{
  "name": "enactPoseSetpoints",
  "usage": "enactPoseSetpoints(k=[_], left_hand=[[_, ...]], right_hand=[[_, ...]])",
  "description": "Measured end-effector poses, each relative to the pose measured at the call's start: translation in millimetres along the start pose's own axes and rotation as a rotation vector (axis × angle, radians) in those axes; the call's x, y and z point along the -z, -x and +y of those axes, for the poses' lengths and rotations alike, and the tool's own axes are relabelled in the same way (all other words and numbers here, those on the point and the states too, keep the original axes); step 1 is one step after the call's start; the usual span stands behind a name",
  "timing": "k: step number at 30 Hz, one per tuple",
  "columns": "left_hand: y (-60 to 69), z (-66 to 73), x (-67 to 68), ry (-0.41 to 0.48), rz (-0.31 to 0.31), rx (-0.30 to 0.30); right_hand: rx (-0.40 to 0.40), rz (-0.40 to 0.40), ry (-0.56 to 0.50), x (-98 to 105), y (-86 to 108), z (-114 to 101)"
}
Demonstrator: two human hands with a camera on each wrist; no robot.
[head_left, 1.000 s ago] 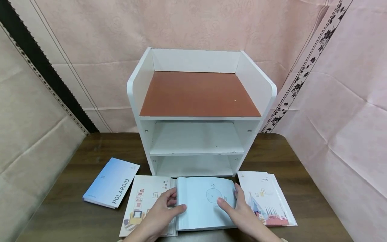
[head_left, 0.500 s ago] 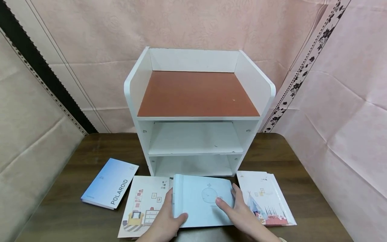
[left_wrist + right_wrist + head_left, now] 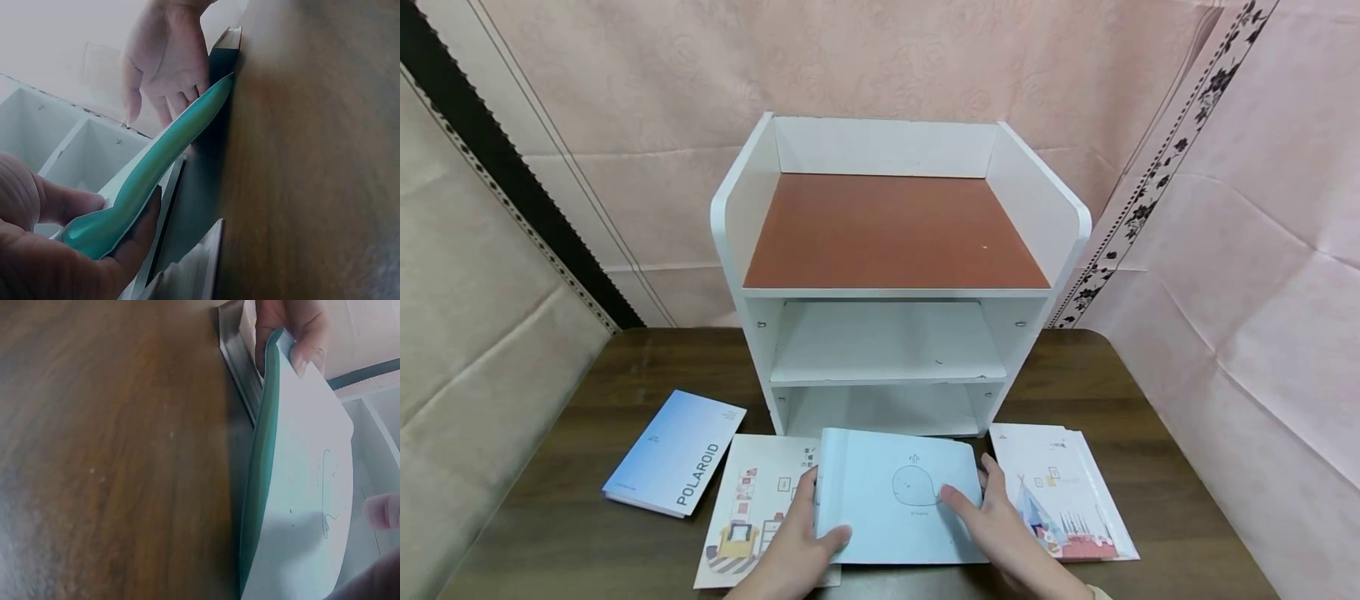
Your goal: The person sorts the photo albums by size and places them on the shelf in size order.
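A light blue softcover book [image 3: 887,492] with a round line drawing lies in front of the shelf, partly over a white illustrated book [image 3: 741,508]. My left hand [image 3: 801,537] pinches its left edge, thumb on the cover and fingers beneath. In the left wrist view, the blue book's page edge [image 3: 159,165] bends, raised above the table at the gripped end. My right hand [image 3: 996,521] is by the right edge. Its thumb [image 3: 381,511] appears lifted off the cover; in the left wrist view its fingers [image 3: 178,100] hang fairly straight, partly hidden behind the book.
A white two-tier shelf unit [image 3: 895,293] with a brown top panel stands behind the books. On the left lies a blue POLAROID book [image 3: 677,454]; on the right, a white illustrated book [image 3: 1063,492]. All rest on a dark wooden table [image 3: 1172,517], with cloth around it.
The blue book has shifted left over the white illustrated book, its left edge turned slightly. My left hand has moved left with its edge, fingers now further beneath. The right hand stays almost in place.
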State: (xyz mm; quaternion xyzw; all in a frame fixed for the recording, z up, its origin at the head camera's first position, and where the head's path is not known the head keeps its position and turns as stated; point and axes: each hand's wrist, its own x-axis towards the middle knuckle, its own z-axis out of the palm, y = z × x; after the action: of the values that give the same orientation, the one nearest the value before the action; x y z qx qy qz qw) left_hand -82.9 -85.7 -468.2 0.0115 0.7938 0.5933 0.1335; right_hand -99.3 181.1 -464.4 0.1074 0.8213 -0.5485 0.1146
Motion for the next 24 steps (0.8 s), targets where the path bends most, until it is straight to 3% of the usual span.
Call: enactPoseSetpoints(k=[6, 14, 19, 24], left_hand=[[1.3, 1.6, 5.5, 0.008, -0.011, -0.025], [3.2, 8.2, 13.7, 0.130, -0.066, -0.060], [3.6, 9.6, 17.0, 0.156, -0.066, -0.057], [5.9, 7.7, 20.7, 0.160, -0.059, -0.062]], right_hand=[[-0.071, -0.018, -0.077, 1.8, -2.2, -5.0], [-0.088, -0.045, -0.131, 1.9, -1.9, -6.5], [-0.155, -0.056, -0.154, 3.9, -3.1, -9.8], [-0.156, -0.061, -0.158, 5.7, -1.9, -11.1]])
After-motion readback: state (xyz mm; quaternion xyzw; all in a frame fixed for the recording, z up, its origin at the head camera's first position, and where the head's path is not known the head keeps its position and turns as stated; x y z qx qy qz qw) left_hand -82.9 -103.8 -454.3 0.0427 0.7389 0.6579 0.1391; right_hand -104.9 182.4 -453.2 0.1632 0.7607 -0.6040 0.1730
